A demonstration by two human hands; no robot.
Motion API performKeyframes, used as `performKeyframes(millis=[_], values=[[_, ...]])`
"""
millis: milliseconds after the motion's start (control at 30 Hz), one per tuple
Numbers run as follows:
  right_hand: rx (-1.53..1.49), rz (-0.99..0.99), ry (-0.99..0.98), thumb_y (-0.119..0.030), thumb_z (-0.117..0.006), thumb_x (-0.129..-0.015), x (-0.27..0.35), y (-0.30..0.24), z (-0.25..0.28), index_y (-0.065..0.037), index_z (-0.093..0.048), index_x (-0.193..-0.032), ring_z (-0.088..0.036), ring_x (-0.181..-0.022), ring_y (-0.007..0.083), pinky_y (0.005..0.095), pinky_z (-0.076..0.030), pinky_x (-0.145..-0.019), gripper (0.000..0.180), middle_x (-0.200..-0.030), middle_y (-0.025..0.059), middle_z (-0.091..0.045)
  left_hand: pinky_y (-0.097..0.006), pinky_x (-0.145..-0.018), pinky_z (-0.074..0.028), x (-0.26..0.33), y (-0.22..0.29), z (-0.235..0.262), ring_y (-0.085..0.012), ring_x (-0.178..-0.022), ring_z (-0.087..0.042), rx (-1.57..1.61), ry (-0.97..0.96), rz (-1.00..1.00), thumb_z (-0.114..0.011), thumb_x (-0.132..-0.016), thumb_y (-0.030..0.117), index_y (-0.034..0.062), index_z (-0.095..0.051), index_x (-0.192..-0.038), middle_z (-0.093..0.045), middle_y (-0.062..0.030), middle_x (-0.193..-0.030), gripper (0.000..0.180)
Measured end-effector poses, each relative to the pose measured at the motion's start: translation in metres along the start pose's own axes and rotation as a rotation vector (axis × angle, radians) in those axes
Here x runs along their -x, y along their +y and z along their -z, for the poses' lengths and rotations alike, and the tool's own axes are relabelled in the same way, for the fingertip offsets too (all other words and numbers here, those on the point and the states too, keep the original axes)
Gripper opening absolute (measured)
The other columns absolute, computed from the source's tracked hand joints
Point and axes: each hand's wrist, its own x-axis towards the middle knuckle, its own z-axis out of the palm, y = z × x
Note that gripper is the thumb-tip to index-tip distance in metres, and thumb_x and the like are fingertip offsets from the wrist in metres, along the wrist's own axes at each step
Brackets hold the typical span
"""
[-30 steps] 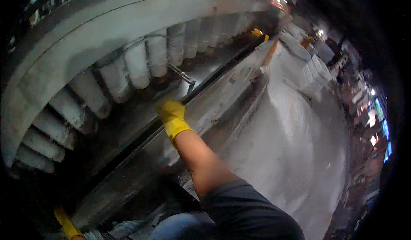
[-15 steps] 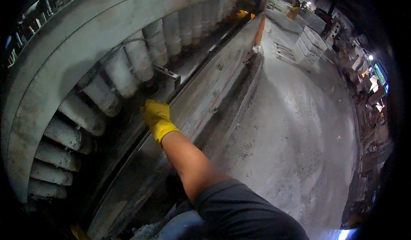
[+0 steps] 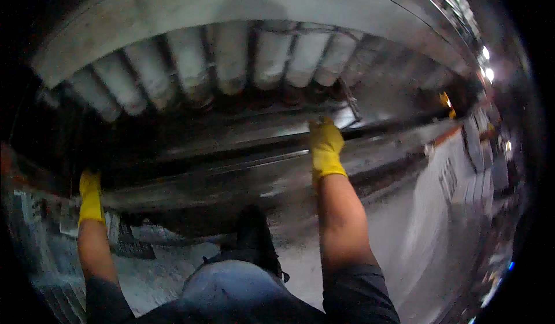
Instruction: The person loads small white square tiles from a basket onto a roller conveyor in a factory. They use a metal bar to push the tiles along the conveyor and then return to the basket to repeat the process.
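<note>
While the left hand (image 3: pixel 90 195) in its yellow glove just rests low on the machine's edge (image 3: pixel 173 188), grip unclear, the right hand (image 3: pixel 325 146) is nearer the metal lever (image 3: pixel 350 101), which slants up-right just above its fingers, which look extended, not closed on it.

The view has swung left: the left hand (image 3: pixel 89 197) now shows fully, and the rollers (image 3: pixel 231 58) arc overhead.
</note>
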Motion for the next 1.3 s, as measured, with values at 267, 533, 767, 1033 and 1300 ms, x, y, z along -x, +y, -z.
performKeyframes(millis=[267,533,767,1033,1300], values=[[0.083,0.035,-0.07,-0.057,-0.06,-0.09,-0.018,-0.004,0.001,-0.012,-0.067,-0.126,-0.066,-0.112,0.0373,0.0462,-0.05,-0.095,0.059,-0.119,0.015,-0.071,-0.049,-0.103,-0.046,0.0,-0.006,0.007,-0.0383,-0.125,-0.057,0.1,-0.066,0.077,-0.064,-0.09,0.044,0.0073,-0.064,-0.129,-0.063,-0.0187,-0.132,0.054],[0.107,0.144,-0.085,-0.051,-0.062,-0.094,-0.025,0.003,-0.01,-0.001,-0.068,-0.12,-0.067,-0.111,0.0359,0.0432,-0.051,-0.093,0.057,-0.117,0.019,-0.071,-0.049,-0.101,-0.047,0.014,0.005,0.014,-0.0392,-0.12,-0.06,0.086,0.012,0.04,-0.065,-0.089,0.046,0.0087,-0.065,-0.124,-0.064,-0.0182,-0.129,0.051],[0.074,0.133,-0.107,-0.05,-0.063,-0.093,-0.041,0.02,-0.023,-0.002,-0.068,-0.117,-0.069,-0.103,0.0353,0.0431,-0.052,-0.09,0.054,-0.111,0.0174,-0.073,-0.048,-0.098,-0.049,0.014,0.009,0.015,-0.0379,-0.116,-0.063,0.089,-0.02,0.078,-0.068,-0.087,0.045,0.0101,-0.066,-0.123,-0.067,-0.0181,-0.124,0.05],[0.081,0.152,-0.101,-0.051,-0.065,-0.092,-0.038,0.017,-0.019,-0.002,-0.067,-0.119,-0.07,-0.1,0.0352,0.0426,-0.052,-0.087,0.055,-0.107,0.017,-0.074,-0.05,-0.095,-0.05,0.016,0.004,0.005,-0.0363,-0.114,-0.064,0.07,0.083,0.041,-0.066,-0.088,0.045,0.009,-0.066,-0.121,-0.068,-0.0155,-0.123,0.049],[0.088,0.161,-0.038,-0.046,-0.066,-0.093,-0.034,0.018,-0.019,0.0,-0.071,-0.109,-0.072,-0.093,0.0332,0.0415,-0.053,-0.083,0.049,-0.099,0.0173,-0.075,-0.05,-0.089,-0.052,0.023,0.01,0.01,-0.0383,-0.105,-0.066,0.094,0.143,0.0,-0.069,-0.086,0.045,0.0118,-0.068,-0.115,-0.07,-0.0163,-0.113,0.044]])
